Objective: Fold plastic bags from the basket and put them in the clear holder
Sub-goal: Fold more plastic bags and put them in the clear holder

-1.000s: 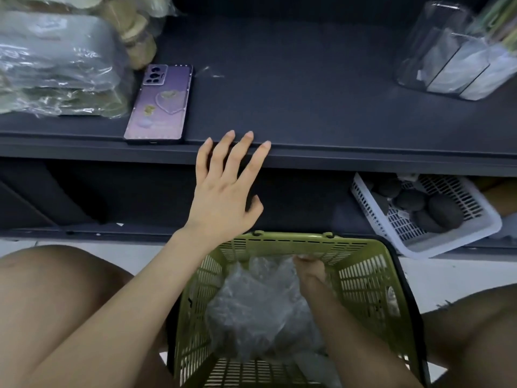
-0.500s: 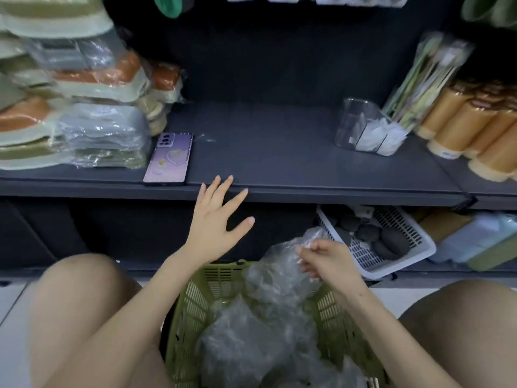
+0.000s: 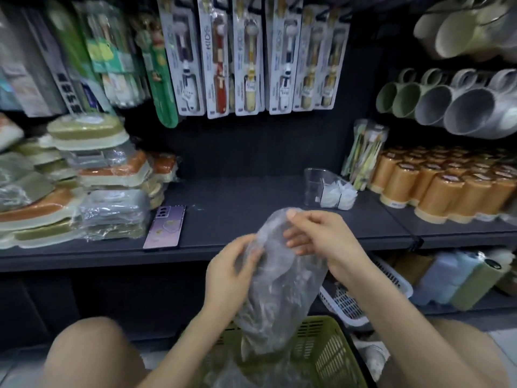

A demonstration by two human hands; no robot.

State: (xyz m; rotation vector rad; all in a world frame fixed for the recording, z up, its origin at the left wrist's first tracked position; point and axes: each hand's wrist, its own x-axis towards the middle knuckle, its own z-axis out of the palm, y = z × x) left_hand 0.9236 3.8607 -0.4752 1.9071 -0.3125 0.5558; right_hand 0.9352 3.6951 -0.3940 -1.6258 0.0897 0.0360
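A crumpled clear plastic bag (image 3: 282, 289) hangs in front of the dark shelf, above the green basket (image 3: 327, 357). My right hand (image 3: 319, 239) pinches its top edge, thumb up. My left hand (image 3: 232, 270) grips the bag's left side, fingers curled onto the plastic. More crumpled bags (image 3: 240, 373) lie in the basket between my knees. The clear holder (image 3: 316, 189) stands on the shelf at the right, with folded white bags (image 3: 340, 196) in it.
A purple phone (image 3: 165, 228) lies near the shelf's front edge at the left, beside stacked wrapped sponges (image 3: 84, 191). Orange rolls (image 3: 447, 186) stand right of the holder. A white basket (image 3: 352, 306) sits on the lower shelf. Packaged toothbrushes (image 3: 251, 57) hang above.
My right hand lifted a bag out of the basket up to shelf height. My left hand left the shelf edge and took hold of the bag's side. The view tilted upward.
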